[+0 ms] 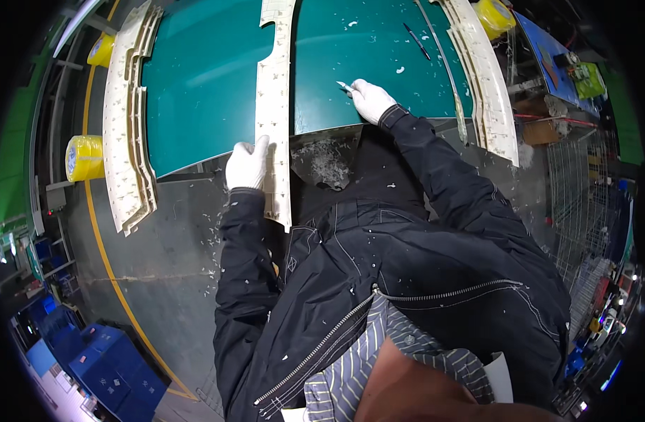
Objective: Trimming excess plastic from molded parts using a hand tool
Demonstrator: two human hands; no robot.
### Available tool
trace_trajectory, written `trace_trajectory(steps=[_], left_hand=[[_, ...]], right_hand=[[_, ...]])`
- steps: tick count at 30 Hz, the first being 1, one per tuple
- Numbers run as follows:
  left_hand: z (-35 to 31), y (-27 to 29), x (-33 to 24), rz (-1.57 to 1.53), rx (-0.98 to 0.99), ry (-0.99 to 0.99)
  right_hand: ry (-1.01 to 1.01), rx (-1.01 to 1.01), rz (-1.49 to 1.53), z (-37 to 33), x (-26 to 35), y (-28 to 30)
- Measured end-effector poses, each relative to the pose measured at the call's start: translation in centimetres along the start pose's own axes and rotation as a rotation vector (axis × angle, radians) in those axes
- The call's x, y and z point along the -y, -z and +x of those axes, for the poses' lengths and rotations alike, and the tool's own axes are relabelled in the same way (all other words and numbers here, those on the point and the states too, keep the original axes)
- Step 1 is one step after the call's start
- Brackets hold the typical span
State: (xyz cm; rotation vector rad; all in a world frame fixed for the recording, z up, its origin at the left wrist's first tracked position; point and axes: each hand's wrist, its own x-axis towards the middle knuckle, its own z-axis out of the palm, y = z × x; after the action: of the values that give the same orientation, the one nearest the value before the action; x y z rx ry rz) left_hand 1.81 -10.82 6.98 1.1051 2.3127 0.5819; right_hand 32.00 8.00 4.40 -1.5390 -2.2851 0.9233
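Observation:
A long cream plastic trim strip [274, 91] lies lengthwise across the green tabletop [203, 91], its near end jutting past the table edge toward me. My left hand [247, 165], in a white glove, is closed on the strip's left edge near that end. To the right of the strip, above the tabletop, my gloved right hand [373, 102] grips a small trimming knife [345, 87], its pale tip pointing left. The blade is apart from the strip. How the fingers wrap round the handle is partly hidden.
More cream trim strips stand stacked at the left [129, 119] and right [485, 84] table sides. A dark pen [416, 41] and white shavings lie on the tabletop. Yellow tape rolls [85, 158] hang at the left. Blue bins [115, 373] stand lower left, a wire cage [579, 190] at right.

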Motion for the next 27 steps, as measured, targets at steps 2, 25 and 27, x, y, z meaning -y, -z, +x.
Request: trace_trajectory(steps=[2,25,27], left_hand=[[0.5,-2.3,-0.3,0.105,-0.200,-0.049],[-21.4,8.2,1.2,-0.134,0.532,-0.023],[-21.5,8.2,0.2,-0.182,0.562,0.076]], right_hand=[[-0.019,0.016,0.026,0.0,0.6,-0.2],[-0.065,-0.137,1.058,4.7,2.9,4.9],[-0.033,-0.141,1.062,5.9,2.8,4.8]])
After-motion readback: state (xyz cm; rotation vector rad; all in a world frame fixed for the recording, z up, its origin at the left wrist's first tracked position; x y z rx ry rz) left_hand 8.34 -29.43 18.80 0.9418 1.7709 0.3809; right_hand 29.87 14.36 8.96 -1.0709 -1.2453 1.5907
